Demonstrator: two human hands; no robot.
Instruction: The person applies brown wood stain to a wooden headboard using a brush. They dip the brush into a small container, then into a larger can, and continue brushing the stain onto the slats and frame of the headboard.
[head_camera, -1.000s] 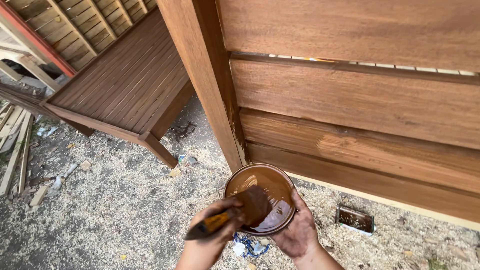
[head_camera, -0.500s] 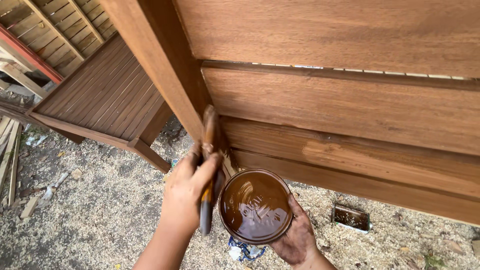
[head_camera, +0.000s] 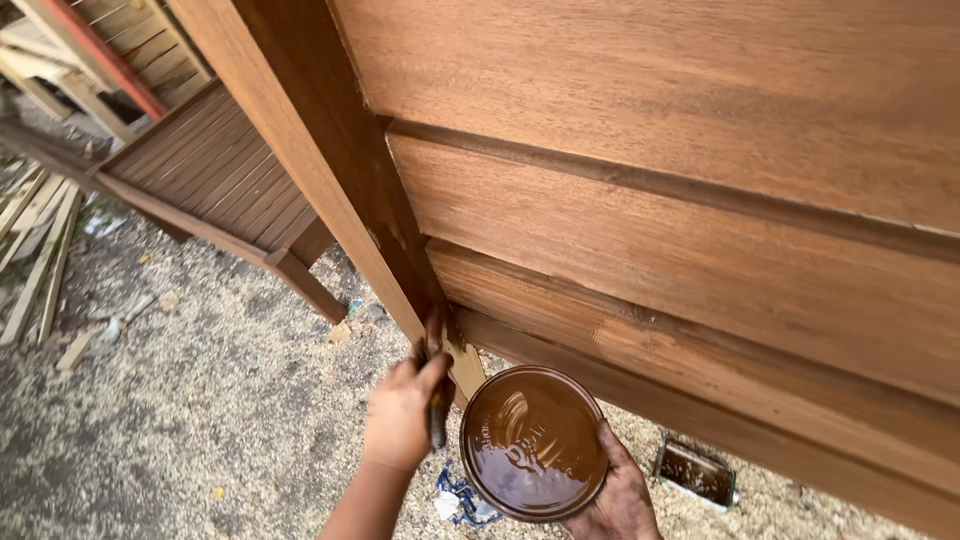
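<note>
Against the lower end of the slanted wooden post (head_camera: 330, 170), the brush (head_camera: 436, 375) stands nearly upright, its dark bristles pressed to the post's edge where that edge meets the horizontal boards (head_camera: 700, 260). Of the two hands, the left hand (head_camera: 400, 415) is wrapped tight around the brush handle, fingers closed and thumb across it, with the handle's tip showing just below the fist. Just beside it, on the right, the round bowl (head_camera: 533, 442) sits tilted toward the camera, nearly brim-full of glossy brown stain with swirl marks on its surface. The right hand (head_camera: 620, 495) cups the bowl from underneath, stained fingers curled up against its far rim, so the two hands are apart with the bowl's near rim almost touching the brush handle. Between brush and bowl the gap is narrow; to the left of the left hand the sawdust-covered ground (head_camera: 180, 420) lies open. Right of the bowl, a small rectangular tin (head_camera: 697, 470) rests on the ground near the bottom board, holding a dark liquid. Under the bowl, a crumpled blue and white scrap (head_camera: 455, 497) lies on the ground. Farther left, a slatted wooden bench (head_camera: 200, 180) stands well apart from the hands, and loose pale wood strips (head_camera: 40, 250) lie at the far left edge.
</note>
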